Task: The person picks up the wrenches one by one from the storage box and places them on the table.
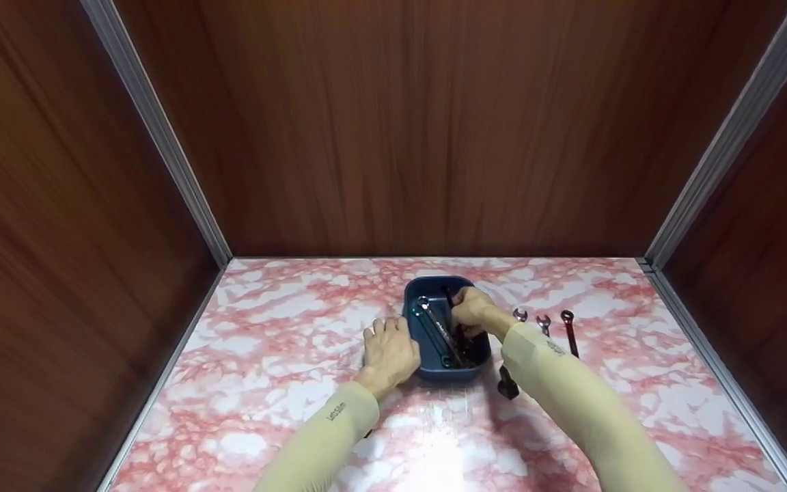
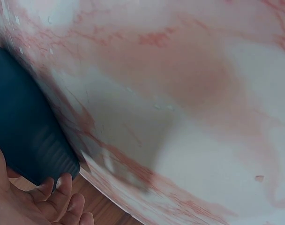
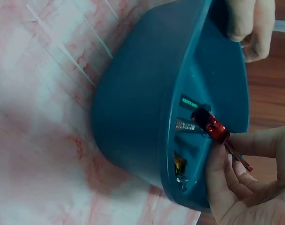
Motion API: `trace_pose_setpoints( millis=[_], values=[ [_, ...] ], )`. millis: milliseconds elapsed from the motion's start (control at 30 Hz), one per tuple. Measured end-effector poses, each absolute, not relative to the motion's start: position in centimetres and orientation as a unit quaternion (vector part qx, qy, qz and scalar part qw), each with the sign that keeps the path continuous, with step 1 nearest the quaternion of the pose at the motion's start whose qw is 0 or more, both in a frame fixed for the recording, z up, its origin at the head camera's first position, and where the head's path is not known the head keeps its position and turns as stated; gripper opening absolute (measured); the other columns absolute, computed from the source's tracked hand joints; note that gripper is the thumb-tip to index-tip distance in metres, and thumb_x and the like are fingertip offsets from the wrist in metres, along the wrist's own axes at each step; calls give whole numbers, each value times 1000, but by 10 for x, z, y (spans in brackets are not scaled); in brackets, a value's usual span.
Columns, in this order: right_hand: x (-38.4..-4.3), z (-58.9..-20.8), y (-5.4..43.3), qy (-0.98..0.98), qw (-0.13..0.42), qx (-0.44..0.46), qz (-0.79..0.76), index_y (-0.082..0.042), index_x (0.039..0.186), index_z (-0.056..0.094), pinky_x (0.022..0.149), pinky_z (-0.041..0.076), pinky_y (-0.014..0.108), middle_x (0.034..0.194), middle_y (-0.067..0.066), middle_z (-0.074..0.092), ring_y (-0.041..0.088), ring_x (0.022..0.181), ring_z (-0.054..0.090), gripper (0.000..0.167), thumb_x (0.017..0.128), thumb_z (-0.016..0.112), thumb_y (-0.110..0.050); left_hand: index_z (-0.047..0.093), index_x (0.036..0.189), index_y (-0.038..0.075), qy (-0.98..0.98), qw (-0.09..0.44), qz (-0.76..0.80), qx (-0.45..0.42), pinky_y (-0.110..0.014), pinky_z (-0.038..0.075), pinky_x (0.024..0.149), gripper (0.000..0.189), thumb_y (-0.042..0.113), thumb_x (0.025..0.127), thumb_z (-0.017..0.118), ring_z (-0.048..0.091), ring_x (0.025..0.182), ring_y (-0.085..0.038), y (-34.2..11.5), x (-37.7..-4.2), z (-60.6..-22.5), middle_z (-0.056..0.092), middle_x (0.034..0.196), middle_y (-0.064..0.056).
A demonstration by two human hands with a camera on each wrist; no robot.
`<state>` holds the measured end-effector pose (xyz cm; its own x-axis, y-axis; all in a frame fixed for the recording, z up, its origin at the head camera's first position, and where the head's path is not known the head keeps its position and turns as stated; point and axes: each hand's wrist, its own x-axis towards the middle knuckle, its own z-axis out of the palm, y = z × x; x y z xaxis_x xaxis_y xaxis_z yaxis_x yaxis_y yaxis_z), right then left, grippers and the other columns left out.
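In the blue bin, my right hand reaches over the right side. Close up, the right hand pinches a red metallic wrench between thumb and fingers, above the bin's inside. A silver wrench and a dark green one lie slanted in the bin, and a gold-coloured piece shows there too. Outside the bin's left wall, my left hand lies back up against it with fingers pointing forward. Its loosely bent fingers show beside the bin; the thumb is hidden.
Right of the bin, partly behind my right forearm, lie two silver wrenches and a dark red ring-end wrench. A black object sits below that forearm. Wooden panels enclose the marbled tabletop at back and sides.
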<state>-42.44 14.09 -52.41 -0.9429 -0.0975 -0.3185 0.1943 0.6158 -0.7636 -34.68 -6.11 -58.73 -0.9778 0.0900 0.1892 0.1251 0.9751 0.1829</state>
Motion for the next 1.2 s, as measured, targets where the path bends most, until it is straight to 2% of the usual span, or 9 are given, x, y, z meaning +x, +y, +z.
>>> trace_pose_setpoints(
  millis=[333, 633, 800, 1033, 1200],
  values=[
    [-419, -514, 157, 849, 197, 25, -490, 1, 130, 57, 67, 64, 33, 84, 3, 57, 17, 73, 60, 45, 87, 70, 5, 65, 134, 4, -988, 104, -96, -58, -60, 52, 106, 41, 34, 107, 56, 64, 125, -40, -62, -346, -589, 74, 132, -19],
    [-419, -514, 171, 827, 215, 32, -519, 2, 138, 54, 69, 64, 32, 94, 3, 63, 16, 76, 64, 53, 88, 70, 4, 64, 133, 4, -988, 110, -93, -59, -58, 53, 104, 41, 34, 106, 56, 63, 123, -40, -61, -346, -589, 74, 130, -19],
    [-418, -514, 180, 819, 220, 36, -528, 0, 134, 55, 67, 62, 30, 91, 3, 66, 16, 75, 68, 47, 89, 68, 4, 64, 135, 5, -989, 100, -95, -54, -59, 52, 108, 41, 33, 108, 54, 62, 126, -40, -60, -346, -588, 74, 133, -19],
    [-418, -516, 191, 820, 215, 40, -529, 0, 136, 55, 68, 63, 32, 101, 4, 66, 16, 77, 70, 49, 89, 69, 4, 62, 143, 2, -989, 101, -100, -52, -60, 51, 109, 48, 34, 108, 55, 62, 130, -40, -60, -347, -588, 73, 138, -18],
    [-417, -517, 199, 816, 214, 41, -535, 0, 134, 55, 65, 61, 30, 92, 1, 66, 13, 71, 68, 48, 88, 67, 3, 61, 146, 2, -988, 102, -104, -54, -60, 51, 109, 50, 34, 107, 56, 62, 129, -40, -61, -348, -590, 73, 137, -19]
  ],
)
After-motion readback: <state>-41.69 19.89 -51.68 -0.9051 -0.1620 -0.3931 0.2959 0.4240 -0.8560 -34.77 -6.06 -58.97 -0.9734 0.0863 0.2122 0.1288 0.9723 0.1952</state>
